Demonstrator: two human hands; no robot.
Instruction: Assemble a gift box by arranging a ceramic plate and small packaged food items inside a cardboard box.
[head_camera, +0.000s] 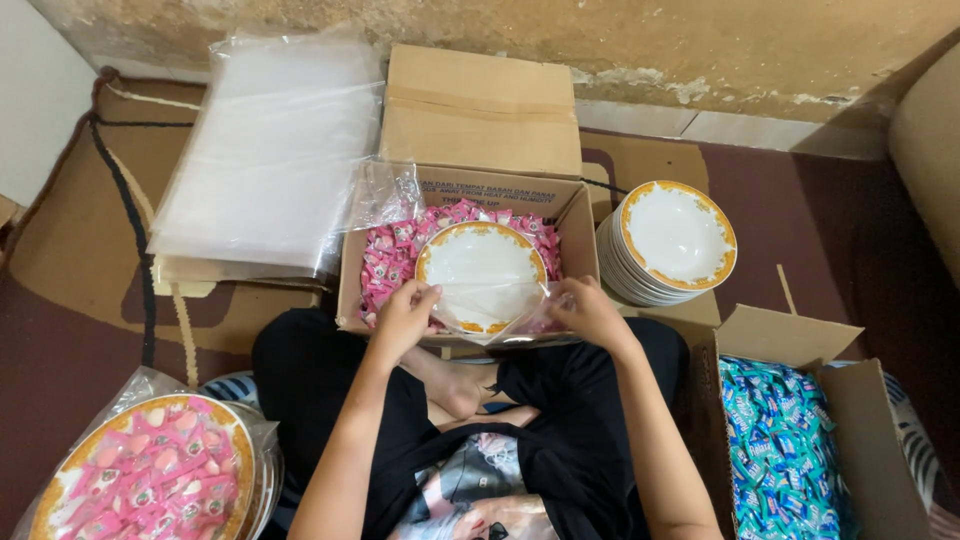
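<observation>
Closest to me, at seven o'clock, I see one filled plate (150, 470) heaped with pink wrapped candies and sealed in clear plastic, resting on the floor. At four o'clock sits one open cardboard box (880, 440) packed with blue and green wrapped candies (785, 450).

At the centre my left hand (402, 318) and right hand (590, 312) are both closed in a pinch on the edges of one clear plastic bag (500, 305). Inside the mouth of that bag lies one white plate (482, 265), round, shallow, with a gold-orange patterned rim; its near part is covered by the bag. It sits over the pink candies (385, 255) in a second open cardboard box (575, 215) at twelve o'clock.

At two o'clock stands one stack of matching white plates (672, 240); I cannot count them from the edges. At ten o'clock lies one pile of flat clear plastic bags (265, 150). Boxes total two.
</observation>
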